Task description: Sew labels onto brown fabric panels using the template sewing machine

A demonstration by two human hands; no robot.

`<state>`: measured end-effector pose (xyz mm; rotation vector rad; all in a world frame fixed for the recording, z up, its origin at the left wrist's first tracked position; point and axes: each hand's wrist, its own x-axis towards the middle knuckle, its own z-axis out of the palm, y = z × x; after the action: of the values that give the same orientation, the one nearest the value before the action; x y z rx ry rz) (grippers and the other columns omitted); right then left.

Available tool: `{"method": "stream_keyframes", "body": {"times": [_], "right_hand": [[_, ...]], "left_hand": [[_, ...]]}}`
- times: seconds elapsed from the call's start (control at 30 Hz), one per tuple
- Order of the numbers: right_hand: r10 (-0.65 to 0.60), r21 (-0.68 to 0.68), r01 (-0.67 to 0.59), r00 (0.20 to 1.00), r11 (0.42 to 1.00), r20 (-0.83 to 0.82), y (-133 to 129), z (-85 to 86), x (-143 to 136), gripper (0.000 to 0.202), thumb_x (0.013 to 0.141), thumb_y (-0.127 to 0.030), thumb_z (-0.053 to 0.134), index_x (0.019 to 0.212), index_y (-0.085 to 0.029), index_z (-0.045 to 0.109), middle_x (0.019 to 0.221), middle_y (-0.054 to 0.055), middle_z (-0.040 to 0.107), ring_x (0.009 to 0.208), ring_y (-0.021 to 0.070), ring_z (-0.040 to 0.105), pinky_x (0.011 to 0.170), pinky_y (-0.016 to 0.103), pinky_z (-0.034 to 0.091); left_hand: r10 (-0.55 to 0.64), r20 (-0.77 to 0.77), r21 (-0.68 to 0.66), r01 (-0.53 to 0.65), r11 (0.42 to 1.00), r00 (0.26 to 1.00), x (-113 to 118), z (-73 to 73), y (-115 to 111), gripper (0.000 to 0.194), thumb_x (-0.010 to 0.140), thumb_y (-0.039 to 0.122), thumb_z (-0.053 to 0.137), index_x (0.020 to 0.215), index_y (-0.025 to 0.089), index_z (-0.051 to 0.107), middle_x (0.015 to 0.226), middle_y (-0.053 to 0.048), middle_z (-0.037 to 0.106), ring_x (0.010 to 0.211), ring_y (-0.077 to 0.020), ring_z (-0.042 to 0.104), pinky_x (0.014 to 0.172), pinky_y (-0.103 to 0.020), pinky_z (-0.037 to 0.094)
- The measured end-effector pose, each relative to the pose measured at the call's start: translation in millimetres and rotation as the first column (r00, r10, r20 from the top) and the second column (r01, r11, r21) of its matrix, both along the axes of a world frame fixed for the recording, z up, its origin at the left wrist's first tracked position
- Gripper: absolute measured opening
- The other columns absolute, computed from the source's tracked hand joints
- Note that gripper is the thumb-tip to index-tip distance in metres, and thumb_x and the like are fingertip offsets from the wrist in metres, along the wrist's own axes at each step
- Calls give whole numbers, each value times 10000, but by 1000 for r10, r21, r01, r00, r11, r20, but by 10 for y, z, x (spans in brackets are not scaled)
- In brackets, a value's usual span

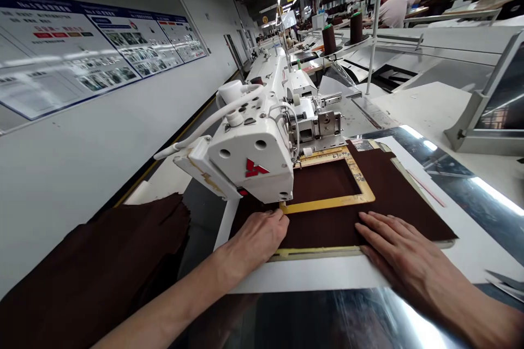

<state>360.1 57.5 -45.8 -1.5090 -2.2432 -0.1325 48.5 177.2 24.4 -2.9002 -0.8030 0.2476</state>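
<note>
A dark brown piece of fabric (323, 229) lies flat on a stiff backing board, under the head of a white sewing machine (254, 158). On top of the fabric rests a yellow rectangular clamp frame (327, 204) with handwriting on its upper right part. My left hand (262, 232) is curled on the fabric below the machine head, close to the frame's near left corner; its fingertips are hidden, so what they grip does not show. Flat on the fabric's near right part lies my right hand (395, 242), fingers stretched out.
More brown fabric (102, 256) is heaped on the left. Scissors or a similar blade (505, 282) lie at the far right edge. Brown thread cones (328, 40) stand behind the machine, and a screen (501, 98) stands at right. A person (397, 8) sits farther back.
</note>
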Motion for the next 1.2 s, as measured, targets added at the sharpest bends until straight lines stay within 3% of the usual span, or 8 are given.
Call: {"method": "stream_keyframes", "body": {"times": [0.2,0.3,0.43,0.5,0.57,0.67,0.83,1.2], "right_hand": [[-7,8,7,1000,1000,-7,2,5,-3,412,1068,-395,413,1347,-199,646,1445,93,590,1321,304,550,1097,520,448],[-4,16,4,1000,1000,-6,9,-13,0,413,1063,-397,417,1352,-207,643,1448,87,588,1320,302,554,1096,518,450],[-3,34,3,1000,999,0,12,-33,-2,418,1063,-400,412,1340,-199,652,1439,92,595,1308,304,563,1080,525,463],[-2,37,1,1000,999,4,10,-32,-5,422,1062,-405,417,1342,-193,652,1434,91,600,1303,306,565,1073,527,470],[-3,35,3,1000,999,9,6,-26,-7,423,1061,-410,423,1343,-191,651,1434,88,601,1300,307,565,1072,526,472],[-7,28,6,1000,1000,19,2,-14,-5,422,1059,-412,425,1339,-193,652,1432,91,601,1295,307,565,1075,523,469],[3,22,-4,1000,1000,19,5,-8,4,407,1057,-399,441,1347,-197,642,1438,92,596,1307,305,552,1077,512,466],[0,22,0,1000,1000,4,18,8,-2,400,1075,-372,420,1365,-185,622,1446,99,585,1334,291,522,1093,510,443]], "left_hand": [[83,-11,60,-82,995,996,-30,-87,31,260,951,6,420,808,193,531,801,-48,574,671,-207,599,585,-323,486],[210,23,127,-212,969,977,-340,-25,89,244,971,58,427,803,192,542,811,-54,608,741,-211,642,626,-306,498],[454,117,258,-468,845,883,-894,144,39,250,1037,209,384,864,173,562,824,-70,642,631,-206,651,521,-288,432],[499,140,264,-518,814,855,-1010,172,-64,264,1044,235,368,891,177,575,847,-69,665,647,-211,673,501,-282,417],[469,197,230,-506,832,861,-928,149,-176,249,1052,240,362,1022,175,600,959,-79,697,800,-228,713,585,-294,485],[323,248,138,-363,921,913,-531,94,-258,282,1070,260,367,1231,159,575,1084,-100,693,977,-244,697,770,-341,550],[180,97,45,-185,982,979,9,105,-159,220,1058,202,404,981,170,608,904,-68,651,801,-225,662,692,-361,551],[50,-55,37,-49,998,997,76,3,-1,270,927,-31,433,811,193,531,818,-37,586,671,-202,574,616,-331,497]]}}
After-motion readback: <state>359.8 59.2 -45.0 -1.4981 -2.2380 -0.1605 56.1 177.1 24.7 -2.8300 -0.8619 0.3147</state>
